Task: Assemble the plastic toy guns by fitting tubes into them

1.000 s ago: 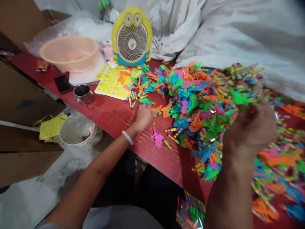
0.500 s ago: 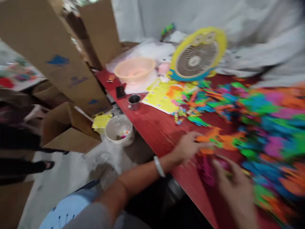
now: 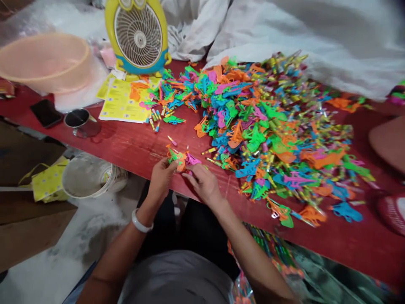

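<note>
Near the front edge of the red table, my left hand (image 3: 162, 176) pinches small orange and green plastic toy pieces (image 3: 179, 160) between thumb and fingers. My right hand (image 3: 204, 181) is right beside it, its fingers closed around a pink plastic toy piece (image 3: 192, 159). The pieces in the two hands touch or overlap; I cannot tell whether they are joined. Just beyond the hands lies a small pink-tipped tube (image 3: 172, 140). To the right spreads a large heap of bright plastic toy pieces (image 3: 236, 114), mixed with small yellow, blue and pink tubes (image 3: 319, 116).
A yellow and blue fan (image 3: 141, 40) stands at the back, with yellow printed sheets (image 3: 123, 103) before it. Leftward are a peach basin (image 3: 44, 63), a metal cup (image 3: 82, 122) and a phone (image 3: 46, 113). A white bucket (image 3: 91, 177) stands on the floor.
The view has swung right and steadied. My hands have come together, and my right hand, earlier spread beside a pink piece, is now closed on one.
</note>
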Action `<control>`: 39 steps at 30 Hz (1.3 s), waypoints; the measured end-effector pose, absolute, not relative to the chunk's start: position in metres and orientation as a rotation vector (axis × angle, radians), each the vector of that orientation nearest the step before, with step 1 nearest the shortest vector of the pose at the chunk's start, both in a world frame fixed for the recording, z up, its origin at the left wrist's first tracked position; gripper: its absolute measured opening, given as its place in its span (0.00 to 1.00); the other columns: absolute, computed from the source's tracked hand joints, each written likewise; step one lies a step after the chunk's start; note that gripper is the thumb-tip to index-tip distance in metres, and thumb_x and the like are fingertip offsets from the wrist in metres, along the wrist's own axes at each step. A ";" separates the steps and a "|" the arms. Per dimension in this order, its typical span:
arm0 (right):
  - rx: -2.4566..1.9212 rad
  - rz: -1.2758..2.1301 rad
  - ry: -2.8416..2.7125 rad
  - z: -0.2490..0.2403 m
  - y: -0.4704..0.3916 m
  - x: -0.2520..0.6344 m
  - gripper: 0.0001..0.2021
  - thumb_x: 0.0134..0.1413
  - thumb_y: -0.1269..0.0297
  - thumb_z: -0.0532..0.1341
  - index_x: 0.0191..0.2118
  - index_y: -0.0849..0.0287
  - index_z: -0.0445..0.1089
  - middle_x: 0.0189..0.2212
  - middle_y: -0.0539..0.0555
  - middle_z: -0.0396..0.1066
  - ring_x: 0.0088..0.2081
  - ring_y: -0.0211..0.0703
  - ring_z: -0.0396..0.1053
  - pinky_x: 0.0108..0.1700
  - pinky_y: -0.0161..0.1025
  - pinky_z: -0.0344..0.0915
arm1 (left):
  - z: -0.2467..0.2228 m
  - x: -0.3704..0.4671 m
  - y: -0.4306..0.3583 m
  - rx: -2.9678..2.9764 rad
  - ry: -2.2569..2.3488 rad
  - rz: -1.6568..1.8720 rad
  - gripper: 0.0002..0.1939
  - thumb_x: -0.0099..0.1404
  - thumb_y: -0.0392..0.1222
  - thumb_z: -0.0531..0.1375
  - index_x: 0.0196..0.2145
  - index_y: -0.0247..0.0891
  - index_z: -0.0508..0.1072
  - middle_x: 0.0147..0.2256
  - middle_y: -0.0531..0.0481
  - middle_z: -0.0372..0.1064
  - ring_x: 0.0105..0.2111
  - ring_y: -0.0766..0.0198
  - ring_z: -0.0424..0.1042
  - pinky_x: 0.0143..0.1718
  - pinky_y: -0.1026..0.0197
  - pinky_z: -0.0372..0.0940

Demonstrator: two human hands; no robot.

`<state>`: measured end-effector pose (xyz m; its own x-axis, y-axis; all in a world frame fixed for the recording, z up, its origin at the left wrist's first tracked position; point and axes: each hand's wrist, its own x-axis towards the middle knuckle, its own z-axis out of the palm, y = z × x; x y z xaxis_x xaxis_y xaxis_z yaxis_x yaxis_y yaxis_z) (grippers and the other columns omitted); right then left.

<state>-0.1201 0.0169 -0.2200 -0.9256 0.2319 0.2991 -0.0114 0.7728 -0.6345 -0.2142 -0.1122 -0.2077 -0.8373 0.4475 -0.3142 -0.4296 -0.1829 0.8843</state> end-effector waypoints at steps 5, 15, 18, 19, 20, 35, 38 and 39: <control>-0.484 1.423 -2.414 -0.223 0.021 -0.120 0.13 0.65 0.54 0.58 0.48 0.56 0.71 0.36 0.52 0.75 0.32 0.42 0.71 0.37 0.38 0.66 | -0.214 -0.209 -0.116 0.010 1.457 2.036 0.16 0.51 0.46 0.72 0.35 0.36 0.80 0.32 0.51 0.76 0.31 0.66 0.70 0.37 0.63 0.63; -0.465 1.636 -2.361 -0.227 0.029 -0.119 0.16 0.63 0.52 0.60 0.48 0.56 0.75 0.37 0.54 0.76 0.39 0.46 0.72 0.43 0.42 0.68 | -0.208 -0.199 -0.110 0.071 1.464 2.002 0.17 0.54 0.50 0.73 0.37 0.37 0.81 0.35 0.49 0.79 0.37 0.61 0.74 0.45 0.58 0.65; -0.501 1.703 -2.351 -0.226 0.029 -0.119 0.18 0.63 0.49 0.59 0.49 0.57 0.74 0.31 0.52 0.73 0.32 0.43 0.70 0.37 0.39 0.66 | -0.212 -0.199 -0.110 0.070 1.475 1.998 0.16 0.55 0.48 0.72 0.38 0.37 0.80 0.36 0.49 0.79 0.36 0.62 0.74 0.45 0.58 0.66; -0.497 1.730 -2.350 -0.225 0.029 -0.120 0.19 0.63 0.48 0.59 0.49 0.57 0.74 0.30 0.51 0.71 0.31 0.41 0.68 0.35 0.38 0.65 | -0.213 -0.199 -0.110 0.078 1.477 1.997 0.16 0.55 0.48 0.72 0.38 0.37 0.80 0.36 0.49 0.79 0.36 0.62 0.74 0.45 0.58 0.66; -0.492 1.759 -2.347 -0.224 0.029 -0.120 0.19 0.63 0.47 0.59 0.48 0.57 0.74 0.28 0.51 0.70 0.29 0.40 0.67 0.33 0.37 0.63 | -0.214 -0.199 -0.110 0.087 1.478 1.996 0.16 0.55 0.48 0.72 0.38 0.37 0.80 0.36 0.49 0.79 0.36 0.62 0.74 0.46 0.57 0.66; -0.342 1.914 -2.521 -0.226 0.022 -0.119 0.19 0.62 0.46 0.57 0.34 0.58 0.69 0.22 0.46 0.62 0.24 0.36 0.58 0.29 0.35 0.57 | -0.222 -0.199 -0.110 0.190 1.468 1.953 0.18 0.57 0.54 0.70 0.33 0.37 0.74 0.28 0.54 0.72 0.29 0.65 0.69 0.36 0.61 0.65; -0.413 1.941 -2.445 -0.215 0.032 -0.116 0.20 0.62 0.43 0.58 0.35 0.57 0.70 0.21 0.46 0.63 0.23 0.36 0.59 0.28 0.35 0.59 | -0.215 -0.206 -0.103 0.308 1.480 1.889 0.18 0.60 0.57 0.67 0.32 0.37 0.73 0.29 0.52 0.72 0.30 0.64 0.70 0.37 0.60 0.65; -0.433 1.840 -2.441 -0.207 0.041 -0.115 0.20 0.62 0.43 0.58 0.37 0.57 0.71 0.22 0.47 0.65 0.23 0.37 0.61 0.28 0.36 0.61 | -0.212 -0.210 -0.101 0.352 1.514 1.887 0.18 0.61 0.57 0.66 0.33 0.37 0.73 0.30 0.51 0.73 0.31 0.64 0.70 0.38 0.60 0.66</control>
<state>-0.1148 0.0409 -0.2069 -0.9591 0.2542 -0.1242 0.1894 0.2507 -0.9494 -0.2103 -0.1008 -0.2120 -0.7304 0.6529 -0.2008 -0.3374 -0.0892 0.9371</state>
